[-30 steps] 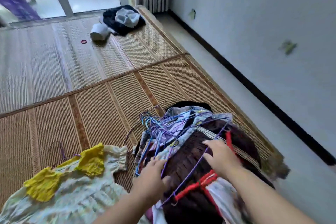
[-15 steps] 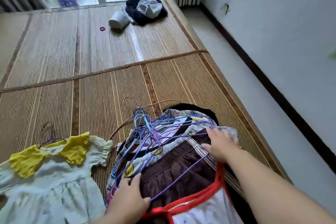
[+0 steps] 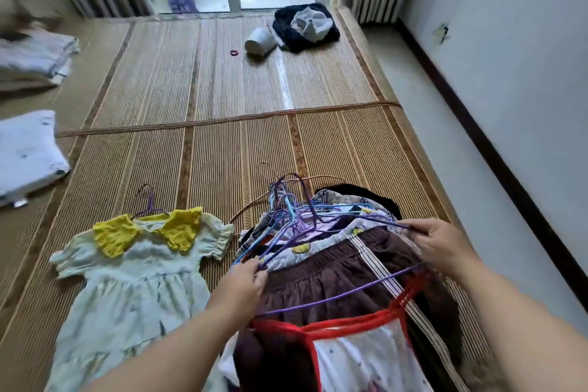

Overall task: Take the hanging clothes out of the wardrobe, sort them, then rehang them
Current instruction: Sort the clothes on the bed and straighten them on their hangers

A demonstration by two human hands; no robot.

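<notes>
A: Item 1, nearest?
B: Pile (image 3: 343, 277), 1 heap of clothes on hangers, on the mat (image 3: 222, 149) right in front. Brown skirt on top, red-trimmed piece nearest. Soft, floppy, prob. heavy as a lump; fabric looks apt to slide off the wires.
A: Hands?
B: 2. L hand (image 3: 243, 280) pinches a wire end at the heap's left edge. R hand (image 3: 442, 242) pinches a purple wire at its right edge. Both grasping.
A: Hangers?
B: Hangers (image 3: 296, 210): thin wire, springy, hooks tangled at the far end. Qty: too knotted to count. Best taken by the shoulders, one at a time, not by the hooks, I'd judge.
A: Set apart?
B: Dress (image 3: 133, 277), 1, yellow collar, flat on the mat just left of the heap, on 1 hanger. Light.
A: Further out?
B: Stacks (image 3: 28, 153), folded, 2, far left. Ring (image 3: 234, 52) 1, tub (image 3: 259, 41) 1, dark bundle (image 3: 286, 25) 1, near the window.
</notes>
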